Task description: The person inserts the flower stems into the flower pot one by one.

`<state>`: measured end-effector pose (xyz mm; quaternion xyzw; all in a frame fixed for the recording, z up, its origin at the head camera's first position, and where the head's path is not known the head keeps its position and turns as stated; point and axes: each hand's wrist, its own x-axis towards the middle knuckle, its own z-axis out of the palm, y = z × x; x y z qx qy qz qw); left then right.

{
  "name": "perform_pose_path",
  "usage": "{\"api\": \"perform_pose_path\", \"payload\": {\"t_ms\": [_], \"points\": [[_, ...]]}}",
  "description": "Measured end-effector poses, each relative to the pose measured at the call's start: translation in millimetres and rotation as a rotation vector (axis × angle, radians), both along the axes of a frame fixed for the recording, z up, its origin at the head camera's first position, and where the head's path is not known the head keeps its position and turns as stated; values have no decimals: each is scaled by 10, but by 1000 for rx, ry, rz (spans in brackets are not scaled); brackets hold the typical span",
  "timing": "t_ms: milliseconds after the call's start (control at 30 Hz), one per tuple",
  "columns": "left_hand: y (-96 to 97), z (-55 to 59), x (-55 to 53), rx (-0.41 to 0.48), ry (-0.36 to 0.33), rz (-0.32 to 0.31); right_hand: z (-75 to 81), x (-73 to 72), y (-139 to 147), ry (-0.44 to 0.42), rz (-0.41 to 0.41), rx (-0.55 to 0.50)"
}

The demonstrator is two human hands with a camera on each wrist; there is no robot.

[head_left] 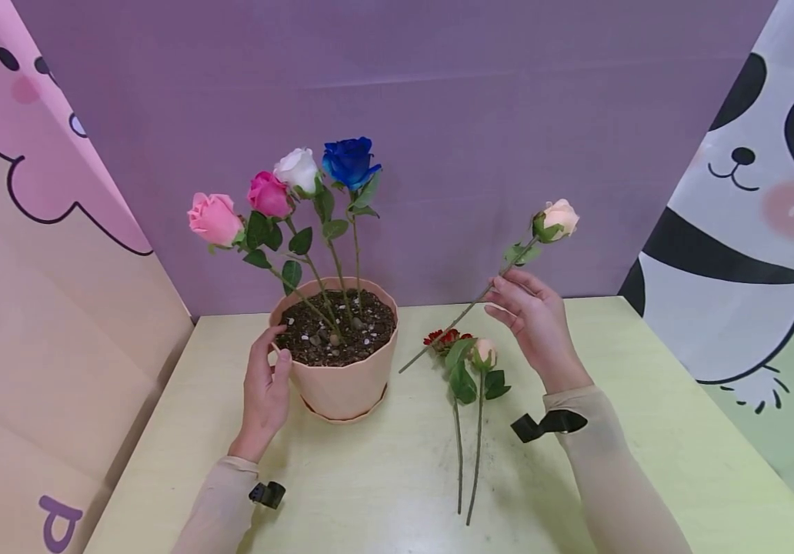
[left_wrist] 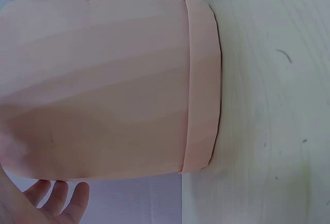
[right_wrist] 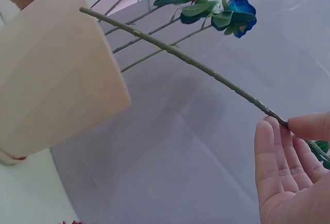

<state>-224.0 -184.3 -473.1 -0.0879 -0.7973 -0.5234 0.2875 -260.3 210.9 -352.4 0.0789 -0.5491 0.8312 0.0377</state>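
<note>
My right hand (head_left: 532,323) pinches the stem of a pale peach artificial rose (head_left: 558,220) between thumb and fingers. The rose is tilted, its bloom up to the right and its bare stem end (right_wrist: 93,13) down to the left, to the right of the pot. My left hand (head_left: 268,388) rests against the left side of a peach flower pot (head_left: 341,385), its fingers relaxed near the rim. In the dark soil (head_left: 310,342) stand a light pink rose (head_left: 215,219), a deep pink rose (head_left: 269,194), a white rose (head_left: 298,169) and a blue rose (head_left: 350,163).
On the pale table (head_left: 369,492), right of the pot, lie another peach rose (head_left: 485,354) and a red flower (head_left: 444,338), stems toward me. A saucer (head_left: 341,419) sits under the pot. A purple backdrop (head_left: 438,154) rises behind the table, with printed panels at both sides.
</note>
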Motion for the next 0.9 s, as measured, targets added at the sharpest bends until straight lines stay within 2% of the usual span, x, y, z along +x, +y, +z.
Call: {"api": "perform_pose_path", "payload": {"t_ms": [267,400,533,767,900], "points": [[-9,2,2,0,1,0,250,-28,-164,81,-43,-59],[-11,7,4,0,1,-1,336,-61,-311,144,-86,-29],[-10,12,7,-1,-3,-4,388,-98,-480,232,-136,78],[-2,11,12,-5,-13,-7,430,-62,-785,434,-224,381],[-2,13,12,-1,-15,-8,472,-24,-932,480,-223,463]]}}
